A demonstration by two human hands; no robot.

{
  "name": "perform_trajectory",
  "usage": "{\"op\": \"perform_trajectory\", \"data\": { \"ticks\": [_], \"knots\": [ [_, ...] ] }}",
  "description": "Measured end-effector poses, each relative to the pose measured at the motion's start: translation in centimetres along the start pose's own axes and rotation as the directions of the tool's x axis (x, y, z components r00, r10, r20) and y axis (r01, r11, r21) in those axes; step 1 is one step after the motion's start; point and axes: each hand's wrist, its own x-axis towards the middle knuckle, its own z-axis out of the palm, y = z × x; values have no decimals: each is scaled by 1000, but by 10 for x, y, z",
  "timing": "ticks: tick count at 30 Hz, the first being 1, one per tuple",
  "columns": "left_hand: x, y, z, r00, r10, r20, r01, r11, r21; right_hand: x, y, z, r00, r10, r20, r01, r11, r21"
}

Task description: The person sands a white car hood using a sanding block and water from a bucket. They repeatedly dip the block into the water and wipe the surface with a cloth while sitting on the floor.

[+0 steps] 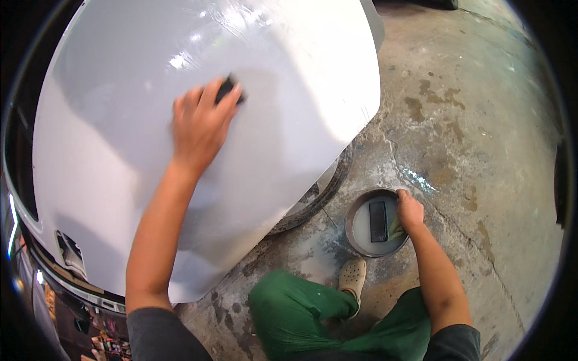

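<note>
My left hand (pixel 201 123) is closed round a black sanding block (pixel 226 90) and presses it to a large pale grey car body panel (pixel 241 156). Wet, shiny streaks lie on the panel beyond my fingers. Lower right, my right hand (pixel 410 210) grips the rim of a round, dark-edged basin (pixel 353 230). Cloudy water stands in the basin, and in it rests a black rectangular block (pixel 378 221). Something greenish (pixel 395 228) sits beside that block, partly hidden by my right hand; its kind is unclear.
Under the panel's edge shows a car wheel (pixel 328 195). The concrete floor (pixel 463 156) has damp stains and a crack. My green-trousered legs (pixel 295 304) and a beige clog (pixel 352 278) are close to the basin. At the lower left is an opening (pixel 71 254) in the panel.
</note>
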Motion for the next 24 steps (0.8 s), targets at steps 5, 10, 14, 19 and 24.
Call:
{"op": "perform_trajectory", "data": {
  "ticks": [5, 10, 14, 19, 24],
  "knots": [
    [56, 0, 20, 994, 75, -80, -76, 997, -5, -4, -16, -5, 999, 18, 31, -19, 1000, 19],
    [-73, -7, -12, 999, -3, 32, 2, 1000, 20, -1, -2, -2, 999, 17, 38, -17, 1000, 5],
    [-24, 3, -2, 999, -13, 34, 14, 999, -37, 2, 5, 0, 999, 24, 32, -23, 1000, -19],
    [71, 11, 28, 998, 63, -14, -63, 998, -28, -2, -16, -1, 999, 10, 37, -11, 1000, 29],
    [-59, -3, -8, 999, 18, 47, -18, 1000, -11, -3, -3, -8, 1000, 3, 20, -4, 1000, 17]
  ]
}}
